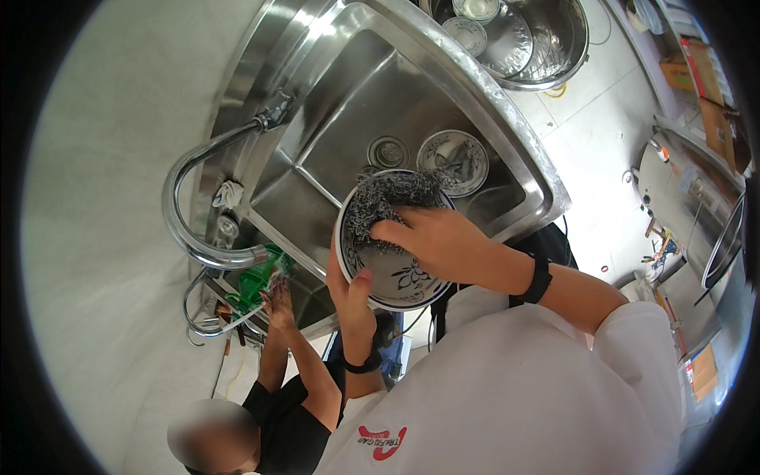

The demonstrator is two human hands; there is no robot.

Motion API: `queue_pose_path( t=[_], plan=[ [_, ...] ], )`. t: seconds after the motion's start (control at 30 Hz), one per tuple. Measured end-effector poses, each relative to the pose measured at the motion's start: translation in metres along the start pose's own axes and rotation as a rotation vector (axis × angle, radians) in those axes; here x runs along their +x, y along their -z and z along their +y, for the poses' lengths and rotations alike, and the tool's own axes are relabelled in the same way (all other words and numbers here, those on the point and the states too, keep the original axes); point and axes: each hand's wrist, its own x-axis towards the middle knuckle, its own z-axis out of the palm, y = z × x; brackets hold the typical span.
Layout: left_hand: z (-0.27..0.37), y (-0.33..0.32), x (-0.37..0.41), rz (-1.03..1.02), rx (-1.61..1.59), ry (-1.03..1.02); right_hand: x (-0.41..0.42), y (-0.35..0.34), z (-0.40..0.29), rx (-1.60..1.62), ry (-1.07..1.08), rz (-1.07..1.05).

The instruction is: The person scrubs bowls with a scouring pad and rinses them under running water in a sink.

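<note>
My left hand [351, 300] holds a white bowl with a blue rim and a dark floral pattern [409, 284] by its near-left edge, thumb over the rim. Inside the bowl, my right hand [436, 237] grips a steel wool scrubber [386, 202], pressed to the upper part of the bowl's inner wall. Both hands are over the near edge of a stainless steel sink [380, 95]. Just beyond the held bowl, a second patterned bowl [454, 163] rests on the sink floor with something grey in it. Beside it is the round drain strainer [388, 153].
A curved chrome faucet [178, 196] arches at the left. Another person's hands [279, 297] hold something green [258, 276] at the adjoining basin. A crumpled white cloth [228, 194] lies on the sink ledge. Beyond the sink, a large metal tub [579, 44] holds dishes.
</note>
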Motion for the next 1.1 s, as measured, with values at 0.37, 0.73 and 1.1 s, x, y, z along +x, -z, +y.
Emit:
queue_pose_path(
  t=[0.37,0.73,1.1],
  plan=[
    [-0.033,0.013,-0.004,0.230,-0.486,0.196,0.002,-0.013,-0.008,0.125,0.032,-0.047],
    [-0.043,0.004,-0.007,0.324,-0.544,0.185,0.015,-0.008,-0.007,0.102,-0.084,-0.180],
    [-0.038,0.008,0.006,0.195,-0.490,0.209,0.015,-0.012,-0.001,0.045,-0.107,-0.042]
  ],
)
